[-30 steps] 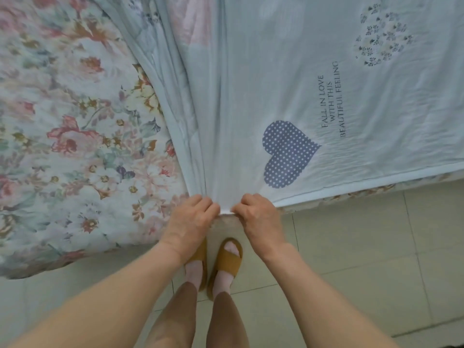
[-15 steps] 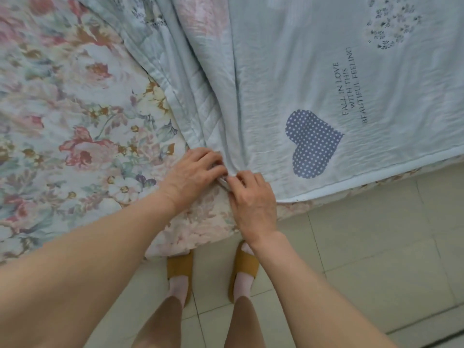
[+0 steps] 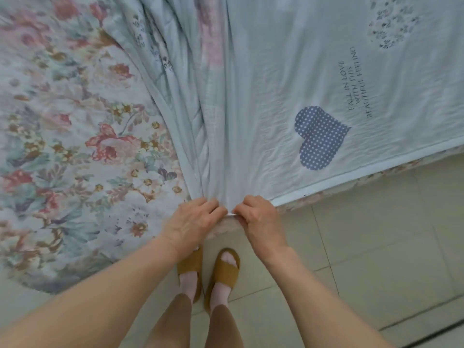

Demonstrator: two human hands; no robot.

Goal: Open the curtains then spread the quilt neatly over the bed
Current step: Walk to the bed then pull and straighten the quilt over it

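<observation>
Quilt (image 3: 288, 84), pale blue, covers the right of the bed, its left side bunched in folds. The left hand (image 3: 193, 222) and right hand (image 3: 258, 222), close together, each pinch its near hem. A moment ago they were further in; now they've drawn back to the near edge. The floral sheet (image 3: 75, 146) at left lies uncovered, so I'd say the spreading is unfinished.

Bare floor (image 3: 376, 247) lies open rightward; bunched quilt (image 3: 190, 121) folds crowd ahead.
</observation>
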